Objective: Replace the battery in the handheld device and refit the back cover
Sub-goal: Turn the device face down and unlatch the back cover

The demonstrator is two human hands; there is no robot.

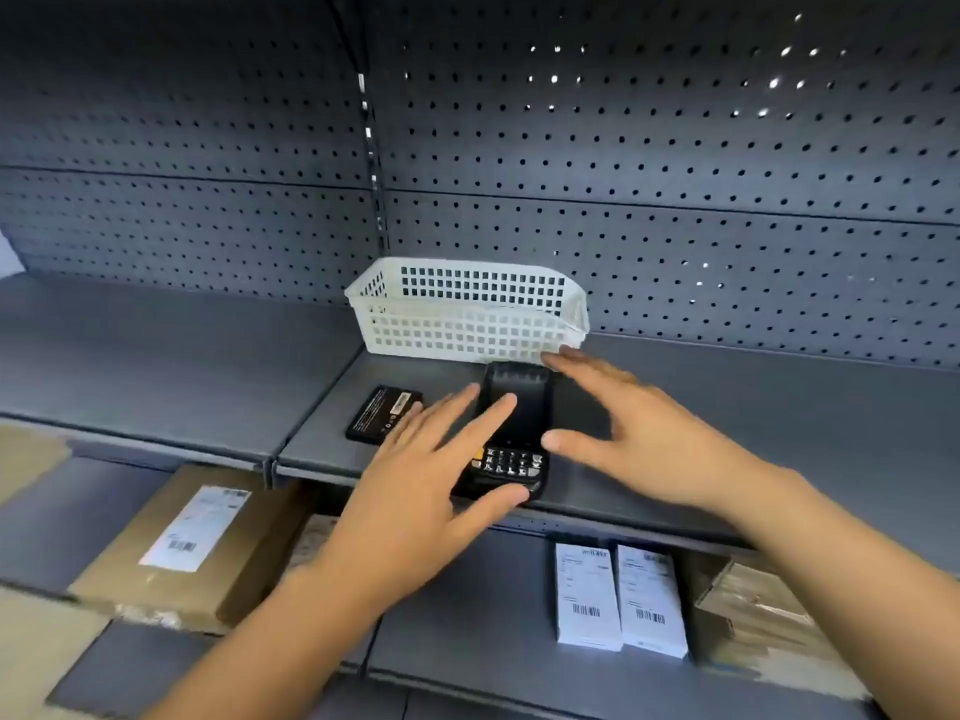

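Observation:
A black handheld device point(514, 459) with a keypad lies face up on the grey shelf point(727, 433), its top end toward the basket. A flat black battery point(382, 414) lies just left of it. My left hand point(431, 491) hovers over the device's left side with spread fingers, the thumb by its near end. My right hand point(634, 433) is spread over its right side, the thumb near the middle of the device. Neither hand grips anything. The hands hide part of the device, and no back cover shows.
A white perforated plastic basket point(467, 317) stands behind the device against the pegboard wall. On the lower shelf lie a brown labelled parcel point(192, 548), two white labelled boxes point(618, 595) and a taped cardboard box point(763, 615).

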